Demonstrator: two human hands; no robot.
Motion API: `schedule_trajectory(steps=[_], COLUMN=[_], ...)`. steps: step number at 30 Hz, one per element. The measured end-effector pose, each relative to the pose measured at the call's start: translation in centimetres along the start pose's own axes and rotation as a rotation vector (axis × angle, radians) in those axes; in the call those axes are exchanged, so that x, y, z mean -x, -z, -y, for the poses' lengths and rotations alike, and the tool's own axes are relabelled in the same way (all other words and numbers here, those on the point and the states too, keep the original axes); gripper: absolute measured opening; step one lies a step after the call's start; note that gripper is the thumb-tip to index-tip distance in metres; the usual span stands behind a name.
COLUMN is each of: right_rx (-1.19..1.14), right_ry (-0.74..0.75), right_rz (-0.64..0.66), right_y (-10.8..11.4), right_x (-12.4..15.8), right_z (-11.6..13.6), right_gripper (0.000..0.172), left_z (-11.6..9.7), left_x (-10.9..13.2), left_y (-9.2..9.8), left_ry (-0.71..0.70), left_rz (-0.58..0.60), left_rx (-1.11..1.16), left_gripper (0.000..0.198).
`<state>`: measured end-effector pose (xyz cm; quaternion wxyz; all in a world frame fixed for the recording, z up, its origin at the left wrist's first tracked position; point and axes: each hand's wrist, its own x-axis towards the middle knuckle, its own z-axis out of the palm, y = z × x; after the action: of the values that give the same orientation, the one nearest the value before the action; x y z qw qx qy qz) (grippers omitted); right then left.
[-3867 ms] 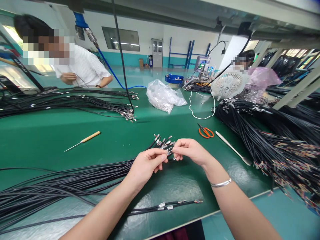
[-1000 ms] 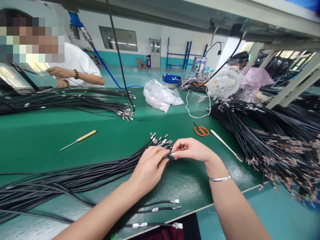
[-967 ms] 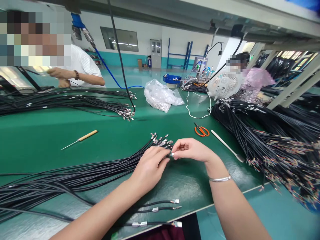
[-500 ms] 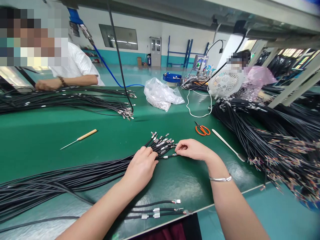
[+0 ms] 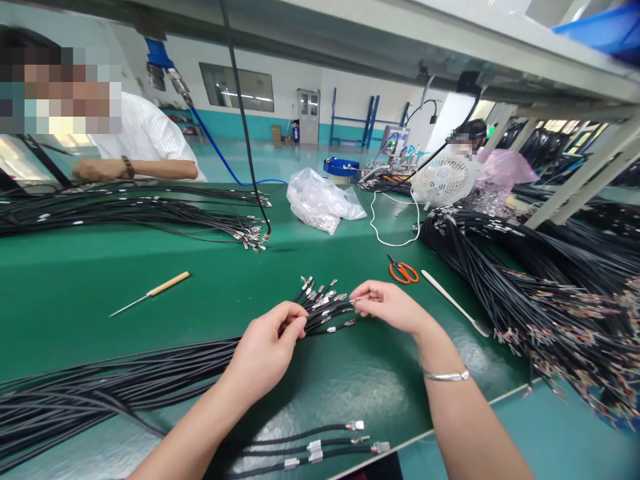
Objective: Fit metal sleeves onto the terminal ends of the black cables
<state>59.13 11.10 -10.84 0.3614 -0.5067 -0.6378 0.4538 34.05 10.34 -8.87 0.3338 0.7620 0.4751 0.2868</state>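
A bundle of black cables (image 5: pixel 190 357) with small metal connector ends (image 5: pixel 320 293) runs in from the left across the green tabletop. Over its right part, my left hand (image 5: pixel 273 343) is closed, thumb and forefinger pinching a black cable. My right hand (image 5: pixel 387 308), wearing a silver bangle, pinches the tip of a cable, whose connector is mostly covered by the fingers. Just below those fingertips lies another cable end with a metal sleeve (image 5: pixel 331 329). Nearer me, several separate cables (image 5: pixel 300 437) lie with their connectors pointing right.
A wooden-handled awl (image 5: pixel 170 283) lies left, orange-handled scissors (image 5: pixel 403 272) and a white stick-like tool (image 5: pixel 453 300) right. Behind are a plastic bag of small parts (image 5: pixel 320 200), a white fan (image 5: pixel 445 181) and a large cable pile (image 5: pixel 500 267). A co-worker (image 5: pixel 150 137) sits across the table.
My left hand has risen from lying over the bundle into a pinch on a cable. My right fingers have shifted from the lower cable end to one slightly above. The view has tilted a little.
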Motion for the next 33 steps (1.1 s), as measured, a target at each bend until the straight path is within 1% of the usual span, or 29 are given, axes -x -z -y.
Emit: schedule_trajectory(steps=[2, 4, 7, 10, 13, 15, 17, 20, 23, 26, 30, 33], right_rx=[-0.160, -0.253, -0.299, -0.307, -0.301, -0.295, -0.288, -0.274, -0.251, -0.215, -0.117, -0.099], right_ry=[0.053, 0.119, 0.168, 0.202, 0.243, 0.262, 0.274, 0.267, 0.245, 0.216, 0.184, 0.193], right_rz=[-0.009, -0.006, -0.026, 0.001, 0.050, 0.068, 0.082, 0.081, 0.071, 0.068, 0.021, -0.007], right_y=[0.2, 0.2, 0.3, 0.4, 0.3, 0.3, 0.3, 0.4, 0.4, 0.3, 0.2, 0.2], right_x=[0.3, 0.5, 0.7, 0.8, 1.2, 1.5, 1.6, 1.7, 1.5, 1.4, 1.2, 1.3], right_z=[0.8, 1.2, 1.3, 1.3, 1.6, 1.9, 2.0, 2.1, 2.0, 1.8, 1.7, 1.7], right_gripper=[0.026, 0.027, 0.022, 0.019, 0.015, 0.017, 0.019, 0.017, 0.016, 0.017, 0.017, 0.016], left_z=[-0.1, -0.1, -0.3, -1.7, -3.7, -4.8, -5.2, -5.0, -4.2, -3.7, -3.4, -3.4], left_x=[0.0, 0.1, 0.2, 0.1, -0.2, -0.5, -0.9, -1.1, -1.0, -0.8, -0.6, -0.5], left_y=[0.3, 0.5, 0.5, 0.3, -0.5, -1.5, -2.6, -4.0, -4.9, -5.2, -5.2, -5.2], left_ry=[0.016, 0.002, -0.028, -0.038, -0.065, -0.105, -0.144, -0.154, -0.138, -0.180, -0.286, -0.283], left_rz=[0.003, 0.002, 0.022, 0.074, 0.083, 0.053, 0.012, -0.046, -0.097, -0.130, -0.106, -0.120], left_rx=[0.034, 0.037, -0.002, -0.021, 0.017, 0.057, 0.100, 0.167, 0.215, 0.169, 0.020, 0.000], left_gripper=[0.019, 0.019, 0.016, 0.016, 0.018, 0.019, 0.018, 0.015, 0.013, 0.015, 0.022, 0.023])
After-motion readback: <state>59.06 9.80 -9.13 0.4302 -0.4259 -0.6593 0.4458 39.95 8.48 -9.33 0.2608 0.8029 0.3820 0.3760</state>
